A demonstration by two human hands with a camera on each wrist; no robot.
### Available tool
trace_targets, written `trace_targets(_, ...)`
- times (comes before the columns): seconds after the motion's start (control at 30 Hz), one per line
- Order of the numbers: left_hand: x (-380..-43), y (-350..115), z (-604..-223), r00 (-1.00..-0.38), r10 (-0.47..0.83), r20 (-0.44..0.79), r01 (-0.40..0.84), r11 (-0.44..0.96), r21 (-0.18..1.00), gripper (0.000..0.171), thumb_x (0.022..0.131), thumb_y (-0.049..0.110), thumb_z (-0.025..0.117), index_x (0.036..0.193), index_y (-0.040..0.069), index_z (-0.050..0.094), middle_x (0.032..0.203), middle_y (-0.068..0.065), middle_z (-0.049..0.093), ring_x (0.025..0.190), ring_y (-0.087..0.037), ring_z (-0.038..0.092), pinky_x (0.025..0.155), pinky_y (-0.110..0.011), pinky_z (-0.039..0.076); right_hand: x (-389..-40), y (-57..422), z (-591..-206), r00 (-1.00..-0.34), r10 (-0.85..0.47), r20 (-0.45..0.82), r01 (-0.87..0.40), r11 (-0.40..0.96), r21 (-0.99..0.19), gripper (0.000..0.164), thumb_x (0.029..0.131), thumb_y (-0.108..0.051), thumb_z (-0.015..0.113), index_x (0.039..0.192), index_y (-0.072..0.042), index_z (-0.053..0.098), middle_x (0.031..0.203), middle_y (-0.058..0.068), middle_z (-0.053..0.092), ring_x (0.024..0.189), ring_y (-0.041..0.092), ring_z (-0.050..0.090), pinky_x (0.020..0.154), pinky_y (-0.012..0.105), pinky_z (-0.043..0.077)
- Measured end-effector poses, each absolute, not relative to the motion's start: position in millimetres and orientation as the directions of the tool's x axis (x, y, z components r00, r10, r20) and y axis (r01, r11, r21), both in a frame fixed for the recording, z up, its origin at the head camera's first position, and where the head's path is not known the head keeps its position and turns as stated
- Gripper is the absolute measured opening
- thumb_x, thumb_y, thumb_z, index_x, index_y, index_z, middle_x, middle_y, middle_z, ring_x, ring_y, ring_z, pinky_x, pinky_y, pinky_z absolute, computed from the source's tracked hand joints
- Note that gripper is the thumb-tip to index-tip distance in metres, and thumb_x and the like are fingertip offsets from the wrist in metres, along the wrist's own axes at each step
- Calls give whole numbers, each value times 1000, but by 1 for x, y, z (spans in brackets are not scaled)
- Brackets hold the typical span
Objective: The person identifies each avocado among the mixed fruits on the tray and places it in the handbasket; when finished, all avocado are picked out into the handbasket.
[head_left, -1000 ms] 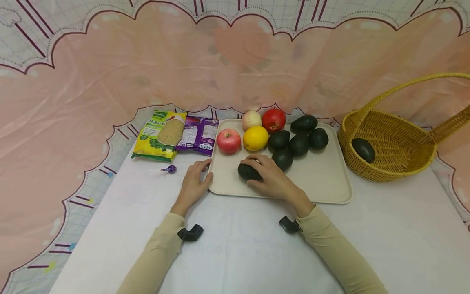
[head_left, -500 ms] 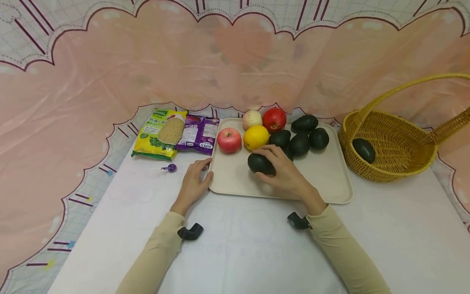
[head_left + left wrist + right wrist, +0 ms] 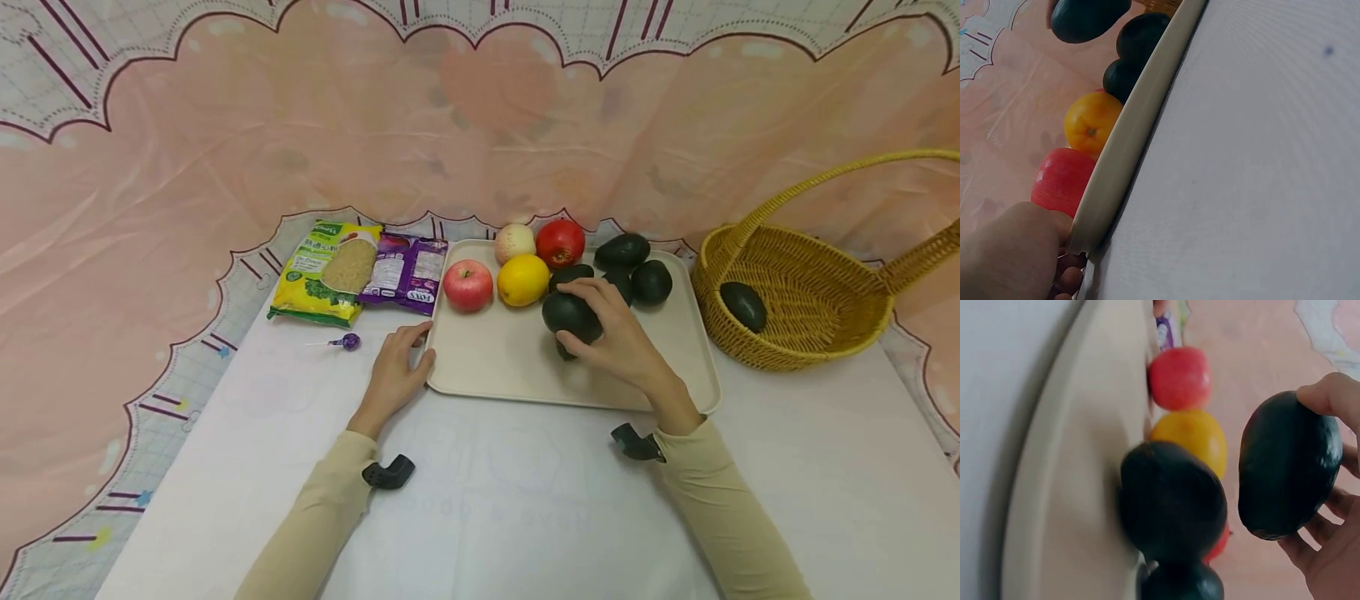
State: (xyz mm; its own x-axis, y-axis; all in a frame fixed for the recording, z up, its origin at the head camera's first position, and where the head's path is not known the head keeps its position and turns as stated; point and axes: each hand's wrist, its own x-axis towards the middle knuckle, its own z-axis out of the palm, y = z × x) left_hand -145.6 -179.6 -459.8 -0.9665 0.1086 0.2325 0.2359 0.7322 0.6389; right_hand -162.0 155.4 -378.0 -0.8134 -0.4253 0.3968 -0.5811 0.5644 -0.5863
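My right hand (image 3: 622,346) grips a dark green avocado (image 3: 567,315), lifted above the cream tray (image 3: 487,358). In the right wrist view, thumb and fingers hold this avocado (image 3: 1286,465) from its sides, and another avocado (image 3: 1172,500) sits apart from it on the tray. My left hand (image 3: 395,371) rests at the tray's left edge, its fingertips and thumb touching the rim. Several other avocados (image 3: 651,283) lie on the tray, partly hidden by the right hand. To their left are a red apple (image 3: 468,286) and a yellow-orange fruit (image 3: 522,280).
A wicker basket (image 3: 795,350) with a tall handle stands right of the tray, one avocado (image 3: 742,307) inside. A pale fruit (image 3: 514,245) and a red fruit (image 3: 560,242) sit at the tray's back. Left lie a yellow packet (image 3: 322,275), a purple packet (image 3: 405,273) and a lollipop (image 3: 349,342).
My right hand has lifted the avocado from the tray's front middle and carried it to the right, over the other avocados. The left hand has stayed at the tray's edge.
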Motion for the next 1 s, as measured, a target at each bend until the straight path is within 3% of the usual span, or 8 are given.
trace_targets(0.4,-144,-179,-457,-969,108,222,229,733,640,44,89,13,59,133,7,52,119,-13,59,104,-27,52,90,-42,43,-167,195,-374,-834,-320,450,-546,596,-589,59,76,-16,76,130,-15,52,134,7,49,124,23,42,105,48,35)
trace_targets(0.63,-144,-179,-457,-969,109,221,229,728,646,45,89,13,59,133,7,52,119,-13,59,104,-27,52,91,-42,42,-168,224,-371,-831,-251,497,-538,589,-603,62,75,-5,76,132,-11,52,132,10,51,126,20,42,107,20,29)
trace_targets(0.8,-144,-179,-457,-966,111,232,238,729,642,45,88,13,59,133,7,52,119,-13,59,104,-27,52,91,-43,42,-167,242,-363,-828,-177,531,-521,593,-614,66,73,2,76,133,-11,52,130,13,50,118,2,43,97,9,31)
trace_targets(1.0,-145,-179,-458,-964,116,241,247,729,638,45,89,13,58,133,7,52,119,-14,59,104,-27,52,91,-43,42,-163,260,-358,-833,-81,547,-483,589,-648,64,73,1,75,132,-10,53,125,9,52,103,-1,43,82,13,33)
